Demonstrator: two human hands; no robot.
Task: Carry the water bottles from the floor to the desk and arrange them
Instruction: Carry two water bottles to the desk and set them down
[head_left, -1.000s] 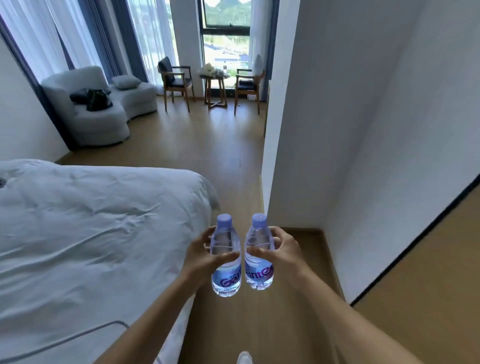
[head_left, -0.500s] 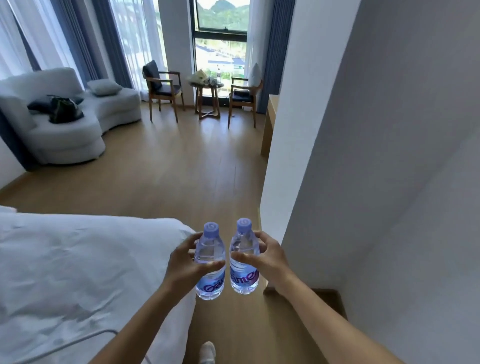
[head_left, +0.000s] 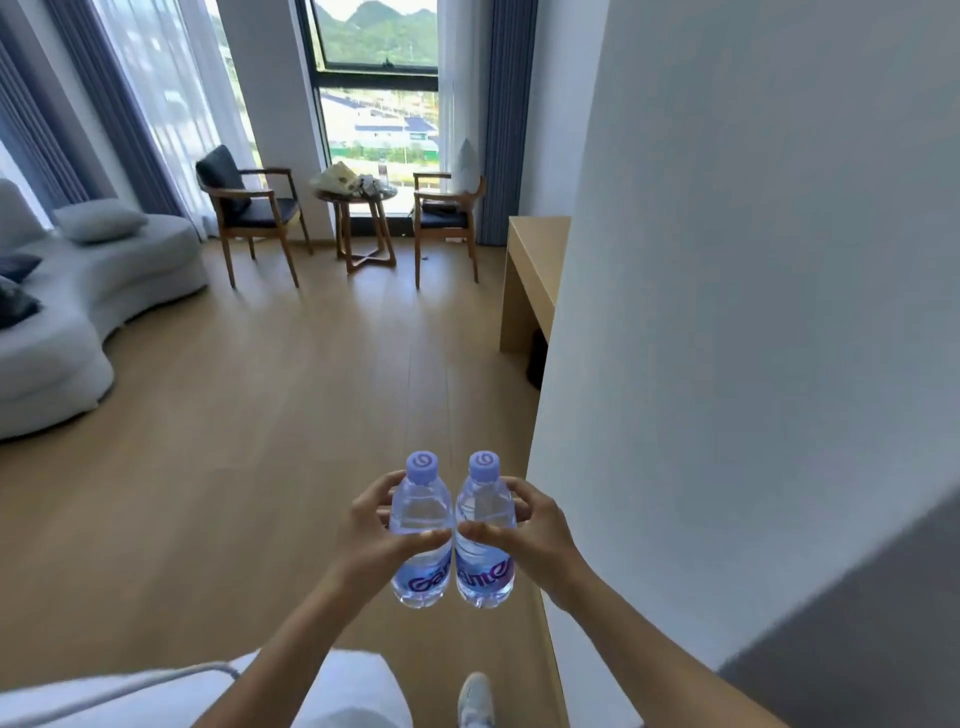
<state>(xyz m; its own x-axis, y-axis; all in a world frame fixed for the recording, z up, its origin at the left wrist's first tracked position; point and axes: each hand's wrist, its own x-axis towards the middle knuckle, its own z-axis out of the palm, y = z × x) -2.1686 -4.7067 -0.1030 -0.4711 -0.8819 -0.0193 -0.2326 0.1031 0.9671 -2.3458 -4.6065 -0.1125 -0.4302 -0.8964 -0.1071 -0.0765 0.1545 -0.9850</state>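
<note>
I carry two clear water bottles with lilac caps and purple labels, upright and side by side in front of me. My left hand (head_left: 371, 535) grips the left bottle (head_left: 421, 506) around its middle. My right hand (head_left: 535, 530) grips the right bottle (head_left: 485, 506) the same way. The two bottles touch each other. The light wooden desk (head_left: 535, 254) juts out from behind the white wall corner ahead on the right, and only its near end shows.
A white wall (head_left: 727, 312) fills the right side. Wooden floor (head_left: 260, 415) stretches ahead. A grey sofa (head_left: 78, 312) stands left; two armchairs (head_left: 249, 208) and a round side table (head_left: 363, 218) stand by the window. The bed corner (head_left: 156, 691) lies at bottom left.
I have walked forward past the bed, which has dropped to the bottom edge. The desk and the window seating have come closer. Both hands still hold the bottles the same way.
</note>
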